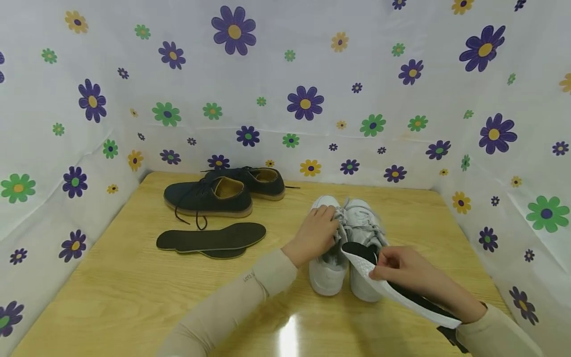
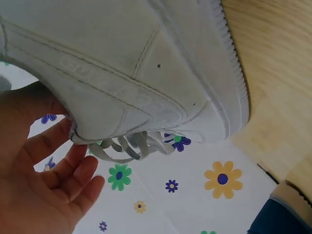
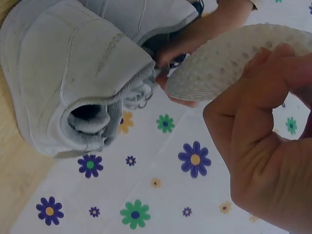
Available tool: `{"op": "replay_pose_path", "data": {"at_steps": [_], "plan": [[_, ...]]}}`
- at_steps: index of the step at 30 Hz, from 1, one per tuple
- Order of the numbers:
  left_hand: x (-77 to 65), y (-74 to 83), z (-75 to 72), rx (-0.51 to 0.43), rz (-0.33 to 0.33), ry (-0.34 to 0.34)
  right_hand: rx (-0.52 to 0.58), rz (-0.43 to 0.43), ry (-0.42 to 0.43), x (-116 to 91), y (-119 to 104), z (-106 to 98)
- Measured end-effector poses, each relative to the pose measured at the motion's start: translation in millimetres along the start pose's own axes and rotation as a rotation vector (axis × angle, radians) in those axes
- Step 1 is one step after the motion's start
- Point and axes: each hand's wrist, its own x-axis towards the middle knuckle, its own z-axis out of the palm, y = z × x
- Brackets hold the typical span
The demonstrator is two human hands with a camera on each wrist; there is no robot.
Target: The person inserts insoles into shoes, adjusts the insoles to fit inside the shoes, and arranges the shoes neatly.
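A pair of white lace-up sneakers stands side by side on the table, toes pointing away. My left hand [image 1: 315, 230] reaches over the left sneaker [image 1: 327, 278], gripping it near the laces and collar. In the left wrist view its fingers bend at the edge of the shoe opening, thumb partly hidden behind the sneaker's side [image 2: 112, 63]. With thumb and fingers my right hand [image 1: 412, 270] pinches an insole [image 1: 408, 301], black on top and white with a dimpled underside [image 3: 214, 68]. The insole's front end hangs tilted over the opening of the right sneaker [image 1: 365, 288].
At the back left stand two dark navy lace-up shoes [image 1: 209, 197] with loose laces. In front of them lie two dark insoles [image 1: 209, 239], partly overlapping. Flower-patterned white cloth [image 1: 267, 74] closes off the back and sides of the wooden table [image 1: 134, 297].
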Motion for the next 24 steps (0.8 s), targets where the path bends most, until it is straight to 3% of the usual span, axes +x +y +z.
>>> {"op": "replay_pose_path", "data": {"at_steps": [4,8,14,24], "plan": [[7.3,-4.9,-3.8,-0.193,0.0,0.003,-0.014,-0.023,-0.04,17,1,1],[14.1,-9.8,-4.7,-0.293,0.007,-0.01,0.005,-0.012,-0.065,37,0,4],[15.5,-11.2,-5.2,-0.385,-0.028,-0.08,-0.005,0.01,-0.093,53,-5,13],[13.8,-15.0,-0.1,-0.428,-0.052,-0.075,-0.039,0.086,-0.084,76,-6,21]]}}
